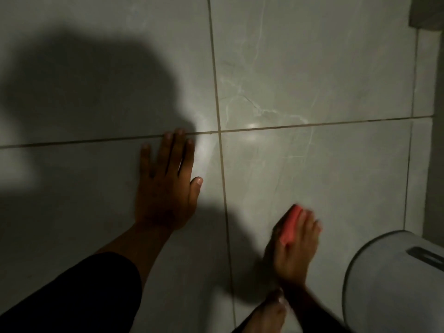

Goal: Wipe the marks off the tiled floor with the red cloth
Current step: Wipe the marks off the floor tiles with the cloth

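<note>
My right hand (296, 251) is low on the right, pressed down on the red cloth (292, 224), which shows between the fingers; the hand is motion-blurred. The cloth lies on the pale grey tiled floor (312, 169), in the near right tile. My left hand (168, 186) rests flat on the near left tile, fingers spread, fingertips at the grout line. It holds nothing. No marks are distinct on the glossy tiles in this dim light.
A white round bin with a lid (396, 282) stands at the lower right, close to my right hand. A bare foot (266, 313) is at the bottom edge. A wall base (436, 164) runs along the right. A large shadow covers the left tiles.
</note>
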`<state>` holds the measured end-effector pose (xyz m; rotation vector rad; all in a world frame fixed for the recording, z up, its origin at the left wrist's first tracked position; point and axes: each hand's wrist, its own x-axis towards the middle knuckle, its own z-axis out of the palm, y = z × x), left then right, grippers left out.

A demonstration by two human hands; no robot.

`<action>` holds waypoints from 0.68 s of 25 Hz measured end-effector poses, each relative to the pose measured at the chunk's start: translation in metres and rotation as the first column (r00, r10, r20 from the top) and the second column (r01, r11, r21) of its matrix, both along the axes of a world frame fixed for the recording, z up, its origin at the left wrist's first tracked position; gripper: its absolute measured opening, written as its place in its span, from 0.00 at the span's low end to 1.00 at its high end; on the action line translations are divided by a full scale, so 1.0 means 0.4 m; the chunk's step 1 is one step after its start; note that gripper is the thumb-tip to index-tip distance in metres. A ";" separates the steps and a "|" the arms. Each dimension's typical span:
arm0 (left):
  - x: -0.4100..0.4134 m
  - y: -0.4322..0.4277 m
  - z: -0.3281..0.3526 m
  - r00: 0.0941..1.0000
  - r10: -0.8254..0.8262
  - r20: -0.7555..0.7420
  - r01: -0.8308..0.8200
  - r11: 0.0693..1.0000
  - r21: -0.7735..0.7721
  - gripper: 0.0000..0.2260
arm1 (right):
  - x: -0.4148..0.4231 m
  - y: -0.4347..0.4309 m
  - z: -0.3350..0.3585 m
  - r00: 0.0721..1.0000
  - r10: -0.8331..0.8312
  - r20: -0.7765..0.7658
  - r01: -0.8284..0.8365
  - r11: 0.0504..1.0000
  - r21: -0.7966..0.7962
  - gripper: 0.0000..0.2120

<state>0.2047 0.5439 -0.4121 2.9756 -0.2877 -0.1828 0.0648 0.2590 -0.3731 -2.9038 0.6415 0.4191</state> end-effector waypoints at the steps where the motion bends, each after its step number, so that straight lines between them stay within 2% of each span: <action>1: 0.000 0.000 -0.001 1.000 0.003 -0.003 -0.004 1.000 -0.006 0.36 | 0.118 -0.047 -0.003 0.993 -0.111 0.037 0.110 0.994 0.013 0.43; 2: 0.001 -0.001 -0.001 1.000 0.003 -0.004 -0.004 1.000 -0.007 0.36 | 0.235 -0.082 -0.017 0.977 -0.173 0.121 0.175 0.984 -0.012 0.41; 3: 0.003 -0.001 0.000 1.000 0.006 -0.005 -0.006 1.000 -0.006 0.36 | 0.333 -0.082 -0.028 0.969 -0.166 0.184 0.170 0.986 -0.005 0.40; 4: 0.004 -0.002 0.003 1.000 0.011 -0.005 -0.011 1.000 -0.007 0.35 | 0.375 -0.051 -0.037 0.974 -0.086 0.209 0.094 0.995 -0.028 0.39; 6: 0.005 0.000 0.012 0.999 0.020 -0.026 -0.020 1.000 -0.021 0.35 | 0.275 0.031 -0.055 0.979 0.140 0.148 -0.136 0.990 -0.036 0.38; 8: 0.006 0.004 0.017 0.999 0.013 -0.034 -0.013 1.000 -0.014 0.34 | 0.074 0.078 -0.022 0.969 0.247 -0.011 -0.246 0.968 0.041 0.39; 10: 0.010 -0.001 0.019 1.000 0.010 -0.027 -0.010 1.000 -0.006 0.34 | 0.004 0.003 0.005 0.978 0.208 -0.029 -0.206 0.976 0.067 0.40; 11: 0.008 -0.001 0.020 0.999 0.010 -0.030 -0.011 1.000 -0.012 0.34 | 0.051 -0.045 0.006 0.988 0.154 -0.009 -0.154 0.988 0.033 0.42; 14: -0.001 0.003 0.010 1.000 0.002 -0.020 -0.002 1.000 0.011 0.35 | 0.415 -0.076 -0.015 0.983 -0.122 0.138 0.125 0.992 -0.010 0.41; 15: 0.000 0.004 0.010 1.000 -0.001 -0.023 0.002 1.000 0.018 0.35 | 0.537 -0.023 -0.023 0.977 -0.091 0.193 0.097 0.995 -0.021 0.39; 17: 0.002 0.001 0.016 0.999 0.005 -0.032 -0.005 1.000 0.010 0.35 | 0.609 0.126 -0.065 0.934 0.256 0.248 -0.254 0.966 -0.040 0.36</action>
